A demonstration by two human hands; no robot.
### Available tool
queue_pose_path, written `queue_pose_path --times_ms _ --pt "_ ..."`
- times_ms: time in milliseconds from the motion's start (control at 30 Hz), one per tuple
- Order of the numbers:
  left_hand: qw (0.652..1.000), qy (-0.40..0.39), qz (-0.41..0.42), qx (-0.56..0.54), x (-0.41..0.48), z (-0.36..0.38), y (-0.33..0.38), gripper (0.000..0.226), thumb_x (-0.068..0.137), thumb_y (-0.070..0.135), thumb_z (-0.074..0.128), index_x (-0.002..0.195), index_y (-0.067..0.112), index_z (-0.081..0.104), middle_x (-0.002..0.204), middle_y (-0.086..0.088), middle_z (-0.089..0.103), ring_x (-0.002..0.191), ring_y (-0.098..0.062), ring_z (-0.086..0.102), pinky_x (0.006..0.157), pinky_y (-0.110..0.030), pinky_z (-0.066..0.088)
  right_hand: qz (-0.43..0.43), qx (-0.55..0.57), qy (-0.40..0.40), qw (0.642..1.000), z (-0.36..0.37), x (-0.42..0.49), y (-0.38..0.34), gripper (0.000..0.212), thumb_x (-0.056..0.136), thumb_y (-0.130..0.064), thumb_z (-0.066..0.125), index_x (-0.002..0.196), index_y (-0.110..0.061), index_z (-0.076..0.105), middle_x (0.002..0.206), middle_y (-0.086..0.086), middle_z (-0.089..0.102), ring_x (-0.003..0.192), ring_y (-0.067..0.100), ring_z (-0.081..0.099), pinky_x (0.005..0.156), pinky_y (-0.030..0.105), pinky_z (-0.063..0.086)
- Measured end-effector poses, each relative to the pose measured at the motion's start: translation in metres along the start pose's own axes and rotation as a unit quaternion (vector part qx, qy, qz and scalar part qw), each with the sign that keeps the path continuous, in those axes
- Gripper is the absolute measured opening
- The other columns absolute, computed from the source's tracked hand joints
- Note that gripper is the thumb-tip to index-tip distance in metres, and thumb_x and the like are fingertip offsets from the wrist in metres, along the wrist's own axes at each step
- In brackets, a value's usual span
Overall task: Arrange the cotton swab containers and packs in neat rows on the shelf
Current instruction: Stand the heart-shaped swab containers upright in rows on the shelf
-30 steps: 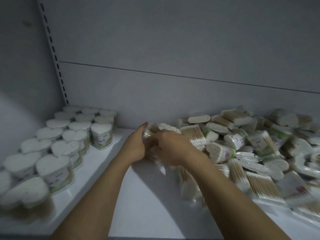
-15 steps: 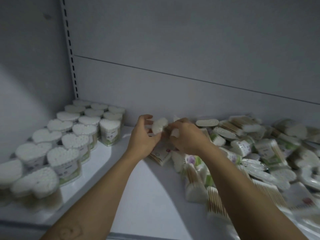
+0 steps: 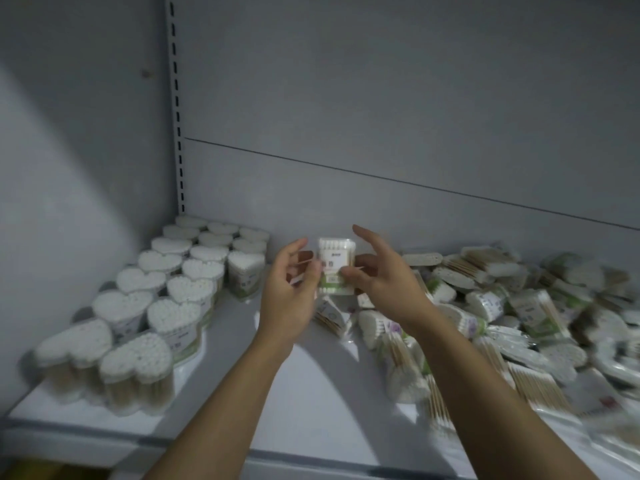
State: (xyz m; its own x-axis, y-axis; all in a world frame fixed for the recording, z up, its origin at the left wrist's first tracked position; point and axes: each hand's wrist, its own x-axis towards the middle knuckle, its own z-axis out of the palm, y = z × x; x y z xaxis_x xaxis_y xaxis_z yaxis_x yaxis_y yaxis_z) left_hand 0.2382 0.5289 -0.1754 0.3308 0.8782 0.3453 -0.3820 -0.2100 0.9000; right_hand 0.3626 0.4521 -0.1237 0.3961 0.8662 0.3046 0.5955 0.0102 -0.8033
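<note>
Hands hold one swab pack [image 3: 336,266] upright above the shelf [image 3: 311,393] — left hand [image 3: 289,289] and right hand [image 3: 381,275] each pinching a side, other fingers spread. Heart-shaped tubs [image 3: 162,299] stand in rows at left — loose packs [image 3: 502,313] lie heaped at right

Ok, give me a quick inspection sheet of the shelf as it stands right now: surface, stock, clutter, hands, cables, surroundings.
Surface: white shelf, bare strip down the middle.
Job's things: heart-shaped swab containers upright in neat rows at left; one swab pack held upright in the air between both hands.
Clutter: loose pile of swab packs fills the right side, lying every way, overlapping.
Grippers: left hand and right hand pinch the pack's sides, other fingers spread.
Cables: nothing seen.
Surroundings: grey back panel, slotted upright in the left corner; dim light.
</note>
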Motion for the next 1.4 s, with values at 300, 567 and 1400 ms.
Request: queue_pose_path --times_ms 300,567,1400 --pt "0.995 -0.076 -0.056 0.019 -0.043 -0.047 -0.014 0.042 0.091 0.022 0.066 0.125 0.041 0.05 0.112 0.005 0.068 0.1 -0.008 0.066 0.084 -0.028 0.055 0.039 0.075 -0.015 0.996 0.034 -0.03 -0.002 0.042 0.084 0.004 0.066 0.118 -0.018 0.056 0.103 0.01 0.068 0.085 0.021 0.068 0.072 0.044 0.058" --pt "0.986 -0.045 -0.017 0.162 -0.058 -0.049 -0.018 0.048 0.087 0.017 0.071 0.125 0.031 0.046 0.11 0.014 0.059 0.097 0.008 0.057 0.076 -0.006 0.046 0.015 -0.099 -0.032 0.994 0.038 -0.03 -0.013 0.029 0.081 -0.024 0.075 0.108 -0.023 0.064 0.092 -0.013 0.064 0.077 -0.002 0.065 0.069 0.019 0.053" --pt "0.811 0.195 0.005 0.551 -0.06 -0.04 -0.027 0.032 0.088 0.014 0.062 0.117 0.007 0.051 0.116 -0.012 0.055 0.11 -0.028 0.053 0.09 -0.037 0.045 -0.311 -0.338 -0.26 0.849 0.082 0.068 -0.013 0.022 0.086 -0.029 0.067 0.107 -0.023 0.067 0.111 0.001 0.063 0.104 0.021 0.057 0.089 0.034 0.047"
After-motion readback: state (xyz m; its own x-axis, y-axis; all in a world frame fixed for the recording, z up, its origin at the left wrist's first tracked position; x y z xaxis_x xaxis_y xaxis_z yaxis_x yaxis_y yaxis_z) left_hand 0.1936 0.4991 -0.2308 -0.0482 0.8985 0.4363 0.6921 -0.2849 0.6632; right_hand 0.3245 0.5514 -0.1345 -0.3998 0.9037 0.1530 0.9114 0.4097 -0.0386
